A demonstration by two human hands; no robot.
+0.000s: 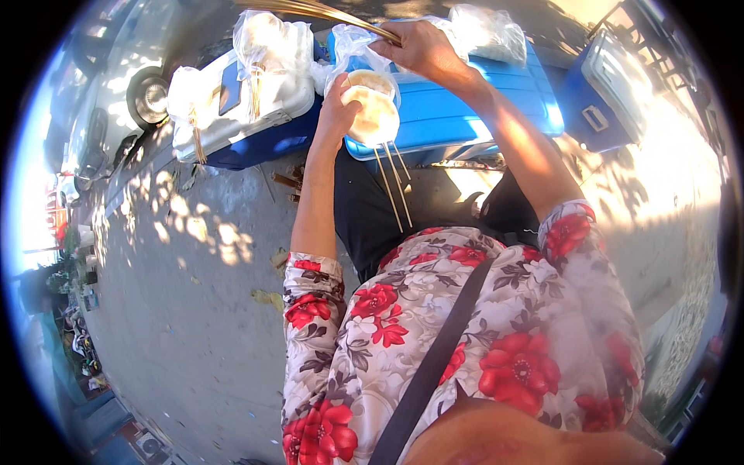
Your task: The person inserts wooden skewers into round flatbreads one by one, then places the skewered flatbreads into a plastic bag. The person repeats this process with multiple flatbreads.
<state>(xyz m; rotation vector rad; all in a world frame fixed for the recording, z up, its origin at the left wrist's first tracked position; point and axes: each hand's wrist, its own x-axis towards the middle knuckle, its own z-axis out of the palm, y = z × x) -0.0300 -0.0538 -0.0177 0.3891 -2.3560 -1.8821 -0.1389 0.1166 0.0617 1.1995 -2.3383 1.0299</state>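
My left hand [339, 112] is closed on the rim of a round, pale plastic tub [376, 118], with the thumb over its edge. Something light tan shows in the tub, but I cannot make out what. A few thin wooden skewers [390, 190] stick out below the tub toward my lap; their upper ends are hidden. Farther up and to the right, my right hand [430, 54] grips a bundle of long wooden skewers [329, 11] that reaches up and left. Beneath both hands lies a bright blue lid [457, 105], with a clear plastic bag [353, 45] behind the tub.
On the left, a white-lidded navy cooler [287, 116] bears a dark phone [230, 87] and bags with sticks [256, 85]. Another bag [488, 35] rests on the blue lid's far side. A second blue-and-white cooler [608, 93] stands right; a vehicle wheel [149, 98] is far left.
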